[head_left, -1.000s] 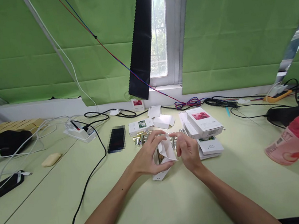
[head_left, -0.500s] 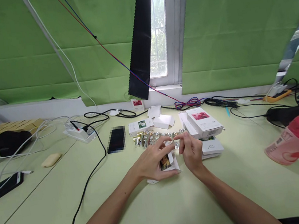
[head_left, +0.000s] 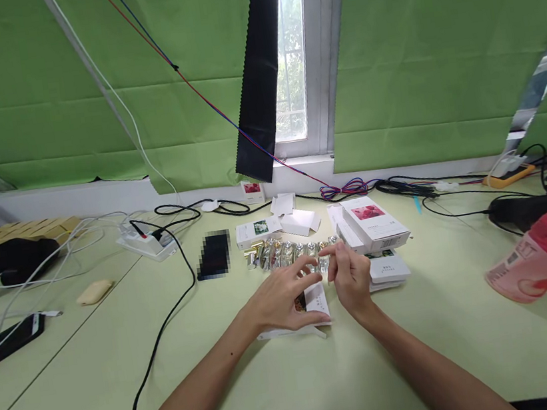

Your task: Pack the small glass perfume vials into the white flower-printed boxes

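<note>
My left hand (head_left: 280,298) grips a small white carton (head_left: 316,302) with a flower picture, holding it low over the pale green table (head_left: 225,373), fingers wrapped over its top. My right hand (head_left: 350,279) is just right of the carton, its thumb and forefinger pinched near the carton's end; what they pinch is too small to make out. Behind both hands lies a row of several small gold and silver bottles (head_left: 284,252).
White cartons are stacked at right (head_left: 374,222), with more cartons (head_left: 257,231) behind the bottles. A dark phone (head_left: 213,255), a power strip (head_left: 146,243) and black cables lie left. A pink-lidded cup (head_left: 545,254) lies on its side at far right.
The carton was held upright and open between both hands; my left hand has tipped it flat and lowered it to the table. My right hand moved slightly right and stays pinched.
</note>
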